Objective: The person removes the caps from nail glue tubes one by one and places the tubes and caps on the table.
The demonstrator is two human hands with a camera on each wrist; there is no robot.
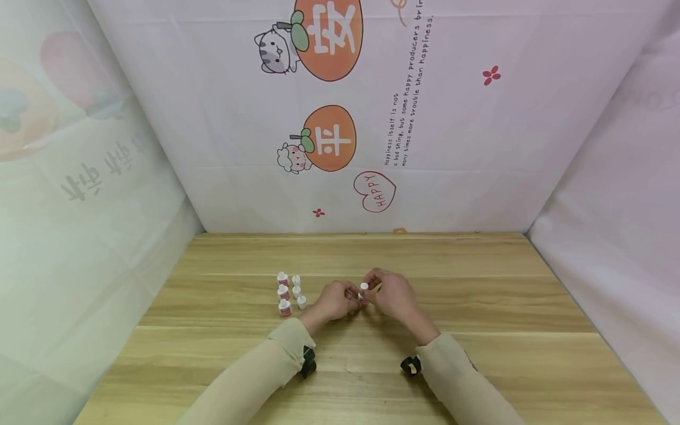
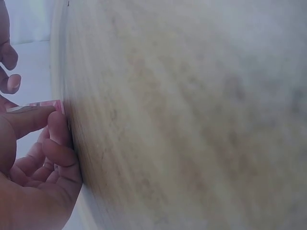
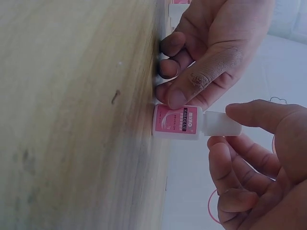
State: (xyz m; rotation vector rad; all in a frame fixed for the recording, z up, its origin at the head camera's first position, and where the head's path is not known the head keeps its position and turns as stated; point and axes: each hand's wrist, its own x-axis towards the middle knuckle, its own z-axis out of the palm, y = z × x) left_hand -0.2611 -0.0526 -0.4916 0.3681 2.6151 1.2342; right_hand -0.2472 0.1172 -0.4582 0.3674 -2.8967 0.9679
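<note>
A small nail glue bottle (image 3: 176, 122) with a pink label stands upright on the wooden table, between the two hands. My left hand (image 1: 336, 300) holds it low down, thumb and fingertips on its sides. Over the bottle's neck is a white cap (image 3: 221, 124), which my right hand (image 1: 394, 295) pinches between thumb and fingers. Whether the cap sits fully down on the neck I cannot tell. In the left wrist view, fingers hide most of the bottle, and only a strip of its pink label (image 2: 58, 106) shows.
Left of the hands, three similar bottles (image 1: 285, 309) form a row on the table (image 1: 478, 283). Beside them runs a row of three small white caps (image 1: 301, 303). A printed white cloth wall (image 1: 451, 147) rises behind the table, with more cloth at both sides.
</note>
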